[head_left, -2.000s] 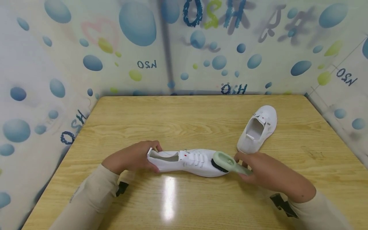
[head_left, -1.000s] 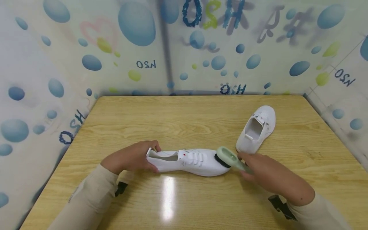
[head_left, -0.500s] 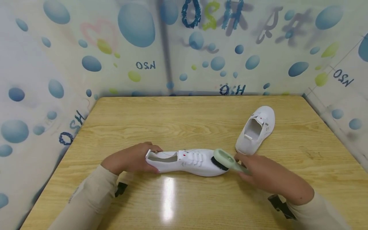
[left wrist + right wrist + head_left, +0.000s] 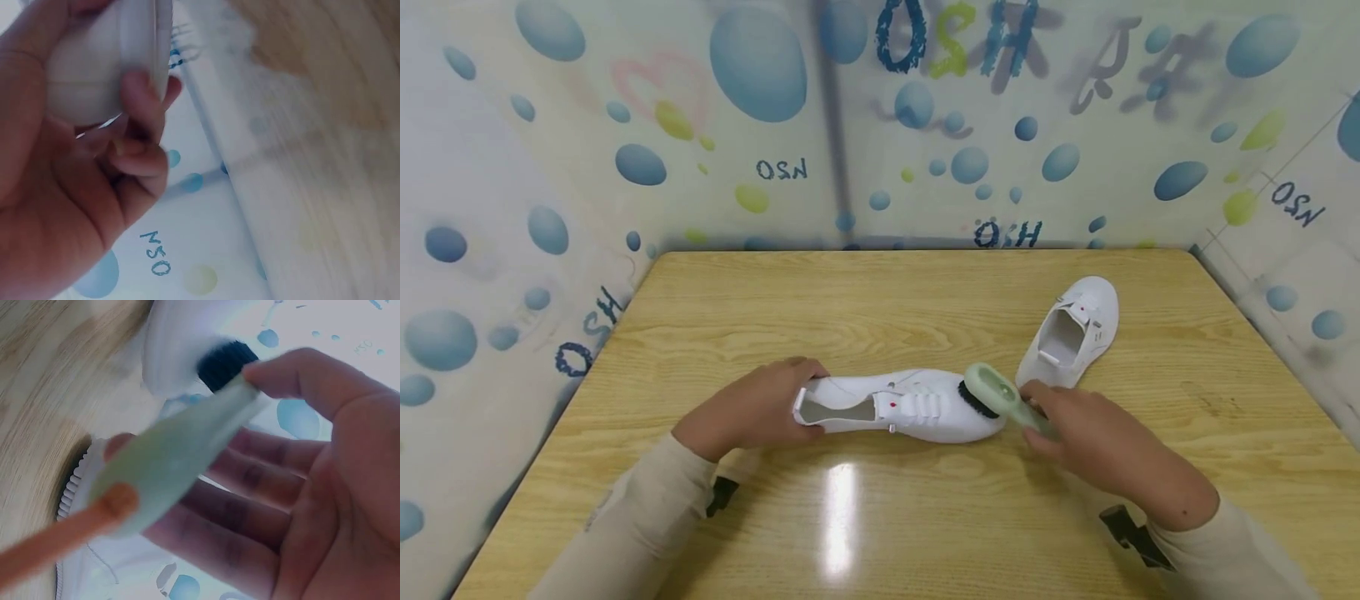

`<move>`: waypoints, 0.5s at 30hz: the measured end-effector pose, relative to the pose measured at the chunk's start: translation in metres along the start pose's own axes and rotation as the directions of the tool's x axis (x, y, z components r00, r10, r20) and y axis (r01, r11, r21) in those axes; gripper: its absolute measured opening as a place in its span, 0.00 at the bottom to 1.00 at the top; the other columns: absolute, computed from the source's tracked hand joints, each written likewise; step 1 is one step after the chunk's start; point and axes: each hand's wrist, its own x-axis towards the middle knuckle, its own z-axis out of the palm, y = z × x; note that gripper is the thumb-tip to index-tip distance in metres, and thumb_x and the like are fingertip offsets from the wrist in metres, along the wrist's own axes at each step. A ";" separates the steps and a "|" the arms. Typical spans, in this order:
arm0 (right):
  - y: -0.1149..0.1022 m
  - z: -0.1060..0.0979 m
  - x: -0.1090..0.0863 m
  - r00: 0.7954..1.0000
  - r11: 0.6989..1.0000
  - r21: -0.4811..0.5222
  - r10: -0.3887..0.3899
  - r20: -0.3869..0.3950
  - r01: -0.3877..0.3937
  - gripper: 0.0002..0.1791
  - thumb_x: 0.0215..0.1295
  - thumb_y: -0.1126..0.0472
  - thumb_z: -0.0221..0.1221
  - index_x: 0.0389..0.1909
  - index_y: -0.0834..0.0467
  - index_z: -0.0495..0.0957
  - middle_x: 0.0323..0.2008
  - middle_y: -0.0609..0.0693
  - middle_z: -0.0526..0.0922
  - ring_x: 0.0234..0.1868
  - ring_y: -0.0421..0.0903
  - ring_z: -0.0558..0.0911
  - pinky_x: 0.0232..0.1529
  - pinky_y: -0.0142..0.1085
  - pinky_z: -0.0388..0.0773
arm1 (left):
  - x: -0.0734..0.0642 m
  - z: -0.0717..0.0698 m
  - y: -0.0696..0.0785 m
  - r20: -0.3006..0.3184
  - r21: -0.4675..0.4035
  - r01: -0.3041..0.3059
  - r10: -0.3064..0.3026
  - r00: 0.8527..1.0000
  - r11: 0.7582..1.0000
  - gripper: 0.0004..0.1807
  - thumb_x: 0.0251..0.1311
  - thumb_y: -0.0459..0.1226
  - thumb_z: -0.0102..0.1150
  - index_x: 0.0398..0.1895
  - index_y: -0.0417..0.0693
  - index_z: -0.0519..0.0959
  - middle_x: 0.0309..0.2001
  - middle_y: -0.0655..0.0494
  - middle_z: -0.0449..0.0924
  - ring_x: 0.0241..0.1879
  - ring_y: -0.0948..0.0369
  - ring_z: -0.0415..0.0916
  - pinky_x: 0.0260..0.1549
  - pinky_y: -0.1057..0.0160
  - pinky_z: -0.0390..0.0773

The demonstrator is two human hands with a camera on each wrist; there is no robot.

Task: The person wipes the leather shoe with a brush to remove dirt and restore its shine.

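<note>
My left hand point(image 4: 767, 406) grips the heel of a white lace-up shoe point(image 4: 936, 406), whose toe points right. In the left wrist view, the fingers of that hand curl round the shoe's heel point(image 4: 87, 75). My right hand point(image 4: 1093, 437) holds a pale green shoe brush point(image 4: 1000, 392) by its handle. The brush's dark bristles point(image 4: 976, 400) are against the shoe's toe. In the right wrist view, thumb and fingers hold the green handle point(image 4: 169, 456), and the black bristles point(image 4: 226, 364) lie by the white shoe; an orange-brown strip hangs from the handle's end.
A second white shoe point(image 4: 1063, 333) stands on the wooden table point(image 4: 850, 308) behind my right hand, its toe pointing away. A wall with blue and green bubble prints point(image 4: 760, 62) rises at the table's back edge. A bright light reflection lies on the tabletop.
The held shoe has shifted slightly away from me and rolled a little, so its opening and laces face nearer. The brush has moved back and forth over the toe. The second shoe stayed put.
</note>
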 end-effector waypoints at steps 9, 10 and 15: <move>-0.001 0.001 0.002 0.975 0.997 -0.068 -0.049 -0.216 0.035 0.23 0.64 0.56 0.66 0.56 0.61 0.75 0.35 0.51 0.85 0.26 0.38 0.77 0.24 0.35 0.74 | 0.002 0.010 0.007 -0.231 0.217 -0.111 0.162 0.959 0.970 0.42 0.38 0.46 0.83 0.60 0.52 0.72 0.48 0.52 0.77 0.28 0.61 0.76 0.21 0.63 0.74; -0.002 0.001 0.002 0.974 0.996 -0.077 -0.050 -0.221 0.034 0.23 0.63 0.55 0.66 0.56 0.61 0.75 0.36 0.52 0.85 0.26 0.38 0.77 0.24 0.35 0.74 | 0.003 0.011 0.008 -0.238 0.212 -0.123 0.173 0.956 0.969 0.42 0.39 0.46 0.83 0.60 0.52 0.71 0.48 0.52 0.76 0.27 0.61 0.75 0.20 0.64 0.74; -0.002 0.002 0.001 0.967 0.993 -0.118 -0.047 -0.252 0.017 0.25 0.63 0.53 0.66 0.58 0.59 0.75 0.42 0.56 0.86 0.25 0.40 0.76 0.21 0.36 0.71 | 0.003 0.011 0.009 -0.249 0.172 -0.182 0.221 0.943 0.968 0.38 0.43 0.38 0.81 0.55 0.48 0.66 0.49 0.52 0.72 0.21 0.64 0.70 0.21 0.67 0.73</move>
